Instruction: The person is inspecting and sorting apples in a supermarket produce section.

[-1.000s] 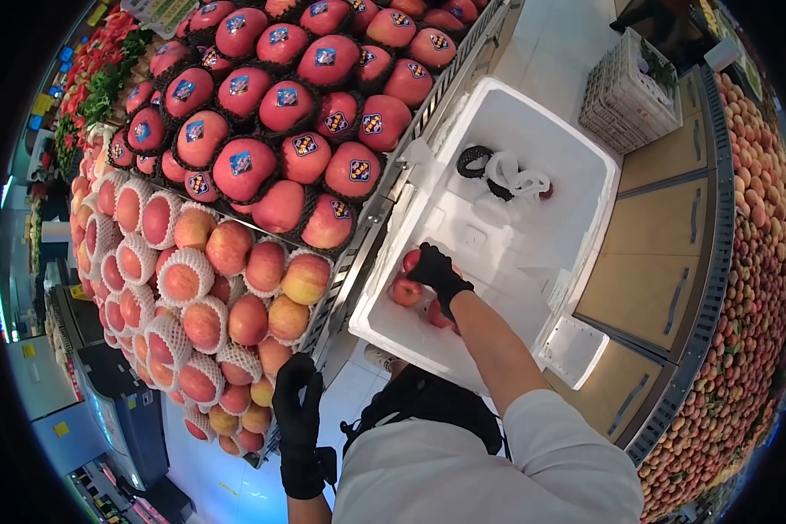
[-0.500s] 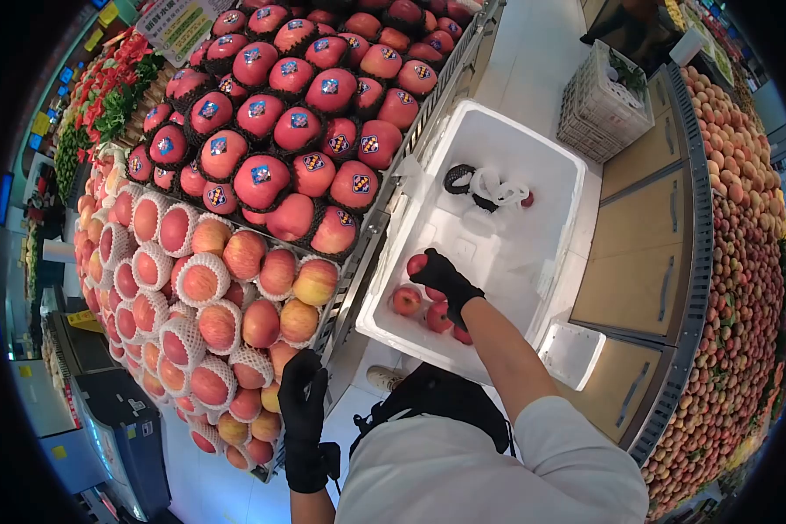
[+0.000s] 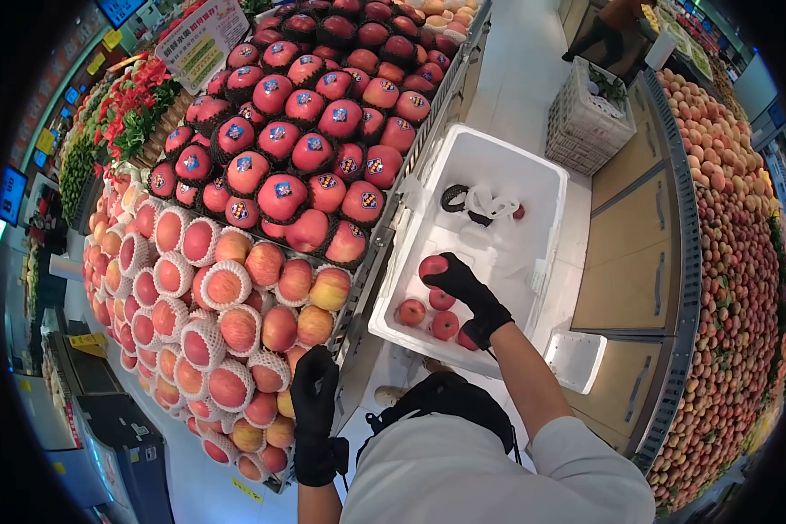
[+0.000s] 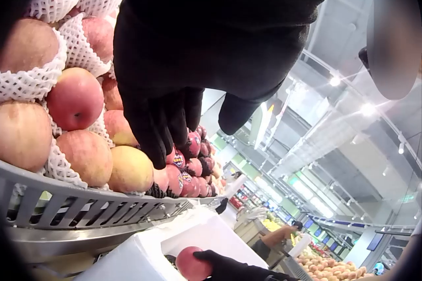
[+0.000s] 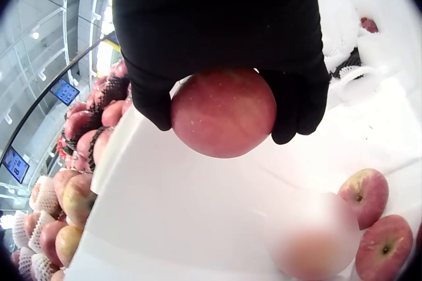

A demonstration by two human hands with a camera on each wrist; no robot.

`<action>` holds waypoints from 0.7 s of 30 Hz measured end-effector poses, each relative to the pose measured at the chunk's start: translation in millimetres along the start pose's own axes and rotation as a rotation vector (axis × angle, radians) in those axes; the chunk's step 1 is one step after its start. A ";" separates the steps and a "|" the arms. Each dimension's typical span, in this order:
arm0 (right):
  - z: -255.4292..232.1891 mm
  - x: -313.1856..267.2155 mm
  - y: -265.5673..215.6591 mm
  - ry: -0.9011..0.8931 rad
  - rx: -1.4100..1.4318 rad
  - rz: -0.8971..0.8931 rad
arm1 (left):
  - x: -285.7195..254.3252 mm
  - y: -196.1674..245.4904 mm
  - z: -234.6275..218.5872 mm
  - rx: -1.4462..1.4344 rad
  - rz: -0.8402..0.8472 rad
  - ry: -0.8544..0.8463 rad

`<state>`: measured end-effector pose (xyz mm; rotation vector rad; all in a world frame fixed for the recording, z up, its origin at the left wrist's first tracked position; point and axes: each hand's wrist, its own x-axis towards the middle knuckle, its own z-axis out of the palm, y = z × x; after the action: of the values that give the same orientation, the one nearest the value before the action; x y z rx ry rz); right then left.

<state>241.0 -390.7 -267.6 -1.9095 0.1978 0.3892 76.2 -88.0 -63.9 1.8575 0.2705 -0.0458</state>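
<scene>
My right hand (image 3: 459, 285), in a black glove, grips a red apple (image 5: 224, 113) between thumb and fingers. It is over the white foam box (image 3: 533, 253), above several red apples lying at the box's near end, one of them an apple (image 3: 411, 312) by the left wall. Holding nothing, my black-gloved left hand (image 3: 314, 397) hangs with loosely bent fingers beside the display of apples in white foam nets (image 3: 229, 387). In the left wrist view its fingers (image 4: 155, 129) point down in front of that display.
Sticker-marked red apples (image 3: 282, 197) in dark nets fill the rack behind. Foam nets (image 3: 491, 206) and another apple (image 3: 519, 212) lie at the box's far end. A foam lid or tray (image 3: 576, 360) is at its right, near wooden cabinets (image 3: 629, 249) and a white crate (image 3: 585, 131).
My right hand has lifted the apple from the group at the box's near end. My left hand stays by the display. The head view has tilted up a little.
</scene>
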 end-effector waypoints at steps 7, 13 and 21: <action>-16.7 -53.6 -64.4 0.087 0.036 -0.097 | -0.1 -3.8 -5.7 -0.054 0.018 -0.019; -18.1 -95.9 -124.8 0.127 -0.016 -0.199 | 3.2 -1.1 -3.9 -0.017 0.110 -0.043; 2.7 -136.5 -193.7 -0.013 0.023 -0.354 | 10.3 6.9 -2.3 -0.036 0.272 -0.100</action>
<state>175.3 -324.2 -49.8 -1.8730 -0.1440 0.1600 87.4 -86.0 -58.4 1.8348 -0.0513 0.0531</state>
